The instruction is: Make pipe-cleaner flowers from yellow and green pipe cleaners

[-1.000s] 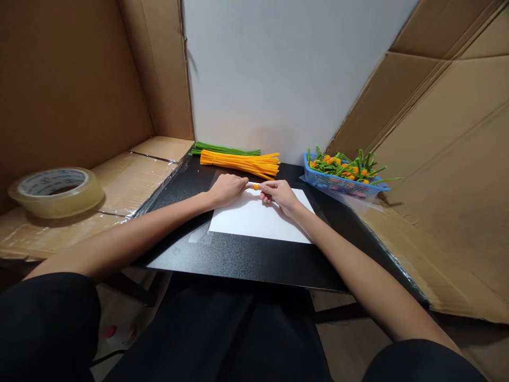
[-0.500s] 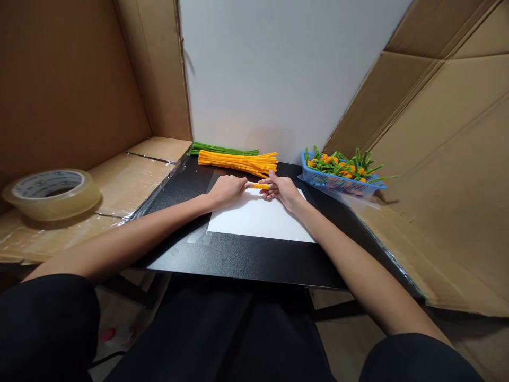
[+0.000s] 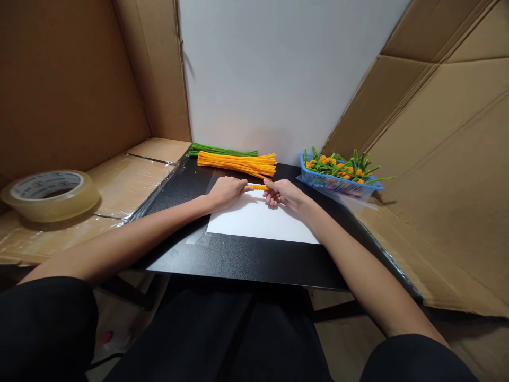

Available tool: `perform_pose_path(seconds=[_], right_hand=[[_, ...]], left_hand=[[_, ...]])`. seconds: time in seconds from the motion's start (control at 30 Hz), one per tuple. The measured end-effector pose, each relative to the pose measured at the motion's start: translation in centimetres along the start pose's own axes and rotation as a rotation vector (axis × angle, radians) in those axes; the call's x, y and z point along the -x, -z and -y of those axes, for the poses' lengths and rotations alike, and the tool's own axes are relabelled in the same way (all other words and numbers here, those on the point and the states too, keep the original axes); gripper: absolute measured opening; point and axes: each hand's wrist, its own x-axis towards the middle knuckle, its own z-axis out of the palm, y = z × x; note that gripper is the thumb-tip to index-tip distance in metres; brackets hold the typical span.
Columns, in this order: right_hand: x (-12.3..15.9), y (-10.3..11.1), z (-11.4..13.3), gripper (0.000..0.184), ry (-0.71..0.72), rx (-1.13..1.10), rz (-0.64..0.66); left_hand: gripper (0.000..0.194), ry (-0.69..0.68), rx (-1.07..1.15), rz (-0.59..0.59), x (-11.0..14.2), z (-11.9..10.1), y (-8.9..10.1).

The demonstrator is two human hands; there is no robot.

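Note:
A coiled orange pipe cleaner (image 3: 257, 187), wound around what looks like a thin pale rod, is held level between my hands above a white sheet of paper (image 3: 258, 225). My left hand (image 3: 226, 192) is closed on its left end. At the right end, the thumb and index finger of my right hand (image 3: 287, 193) pinch the coil, with the other fingers curled below. Most of the rod is hidden by the coil and fingers. Just beyond my hands lie a bundle of orange pipe cleaners (image 3: 234, 163) and, behind it, a green bundle (image 3: 226, 151).
At the back right stands a blue basket (image 3: 338, 183) heaped with green and orange pipe-cleaner pieces. A large roll of clear tape (image 3: 79, 204) rests on the cardboard ledge at left. Cardboard walls (image 3: 449, 159) flank the black table (image 3: 238, 262) on both sides.
My right hand has shifted its grip on the coil: the thumb and index finger now pinch its right end, and the other fingers have curled in. My left hand stays nearly still.

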Motion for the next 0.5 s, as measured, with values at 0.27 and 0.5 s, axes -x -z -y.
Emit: perform_pose_path(seconds=[0.27, 0.5], right_hand=[[-0.27, 0.22, -0.55, 0.051, 0.052, 0.014, 0.030], [-0.38, -0.04, -0.73, 0.051, 0.064, 0.007, 0.014]], left_hand=[[0.051, 0.034, 0.000, 0.003, -0.10, 0.24, -0.29], [0.050, 0.046, 0.039, 0.005, -0.28, 0.44, -0.41]])
